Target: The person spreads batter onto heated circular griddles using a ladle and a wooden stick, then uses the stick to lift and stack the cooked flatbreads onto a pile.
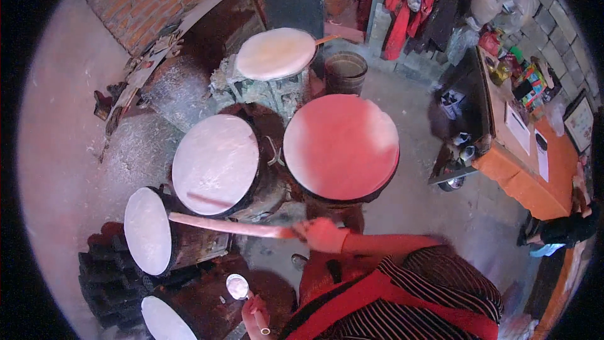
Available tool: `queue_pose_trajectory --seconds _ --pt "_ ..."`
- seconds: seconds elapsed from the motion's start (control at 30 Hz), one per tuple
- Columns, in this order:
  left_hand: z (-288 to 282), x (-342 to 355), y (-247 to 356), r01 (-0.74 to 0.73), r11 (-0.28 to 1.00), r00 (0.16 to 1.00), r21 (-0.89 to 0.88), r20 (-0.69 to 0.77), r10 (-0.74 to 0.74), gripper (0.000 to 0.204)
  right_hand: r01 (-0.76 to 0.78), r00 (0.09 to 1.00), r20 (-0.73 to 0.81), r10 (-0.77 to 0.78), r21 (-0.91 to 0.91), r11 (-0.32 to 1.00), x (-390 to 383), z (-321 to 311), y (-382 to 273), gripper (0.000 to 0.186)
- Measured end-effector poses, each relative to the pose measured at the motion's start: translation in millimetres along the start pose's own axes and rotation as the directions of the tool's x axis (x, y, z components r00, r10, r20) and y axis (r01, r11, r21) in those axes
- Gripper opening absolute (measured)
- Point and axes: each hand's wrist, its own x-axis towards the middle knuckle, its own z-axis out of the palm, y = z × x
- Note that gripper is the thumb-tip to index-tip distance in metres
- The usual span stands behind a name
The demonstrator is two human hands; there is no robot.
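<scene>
My right hand [324, 234], in the middle, is closed round the end of a long flat wooden paddle [226, 225]. The paddle reaches left, its tip beside a round, white-topped pan [148, 232]. Lower down, my left hand [255, 318] grips the handle of a small ladle [237, 286] with something white in its bowl. Above the paddle stands a larger round pan [216, 164] covered in a smooth white layer, with a dark streak near its lower edge. To its right is another big round pan [340, 148], white and lit red across its middle.
Another white-topped pan [275, 54] stands at the back, near a bucket [345, 73]. A further white round [167, 320] shows at the lower left, by dark stacked pieces [104, 277]. At right are an orange-covered table [525, 182] and another person [566, 225].
</scene>
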Motion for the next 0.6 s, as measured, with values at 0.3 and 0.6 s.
queue_pose_trajectory --seconds 0.3,0.6 --pt "237.7 -18.4 151.1 0.091 0.990 0.900 -0.108 -0.416 -0.128 0.029 -0.318 0.855 -0.475 0.210 -0.160 0.935 15.2 -192.3 310.4 0.027" --pt "354.0 -24.7 238.9 0.048 0.848 0.867 -0.528 -0.400 -0.297 0.031 -0.490 0.848 -0.224 0.480 0.012 0.872 115.2 -222.2 427.5 0.022"
